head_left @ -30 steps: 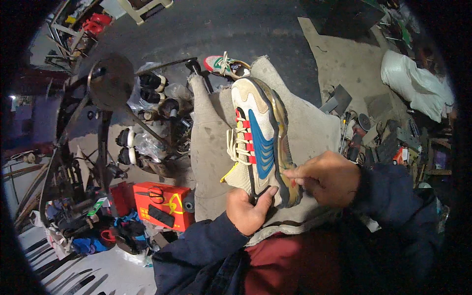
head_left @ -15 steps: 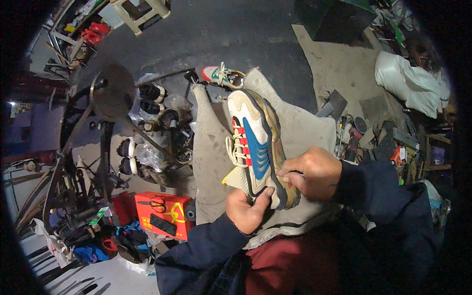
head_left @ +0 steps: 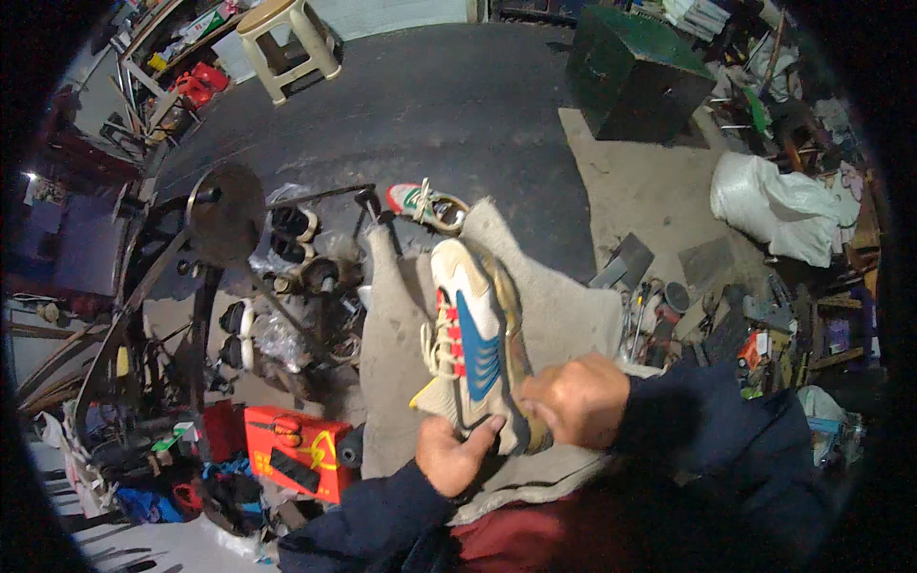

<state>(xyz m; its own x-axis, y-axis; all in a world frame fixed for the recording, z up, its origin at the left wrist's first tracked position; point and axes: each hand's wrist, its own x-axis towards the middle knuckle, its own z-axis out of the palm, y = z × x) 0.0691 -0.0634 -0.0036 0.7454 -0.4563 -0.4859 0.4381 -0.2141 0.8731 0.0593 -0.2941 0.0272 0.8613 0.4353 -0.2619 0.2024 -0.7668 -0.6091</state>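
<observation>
A cream sneaker with a blue side panel, red lace loops and cream laces lies on its side across the grey cloth on my lap. Its toe points away from me and its thick sole faces right. My left hand grips it near the heel, thumb on the upper. At the sole's edge, my right hand is closed with the fingertips pinched together. Whatever those fingertips may hold is too small to make out. Beyond the cloth rests another sneaker in white, red and green.
A dark metal stand with a round plate rises at the left, near several other shoes. The red box at lower left carries orange-handled scissors. Tools lie at right, below a white sack. Farther off are a stool and a green box.
The view has tilted up, so the scene sits lower and more of the stool and green box shows. My left hand keeps its hold; my right hand stays at the sole's edge.
</observation>
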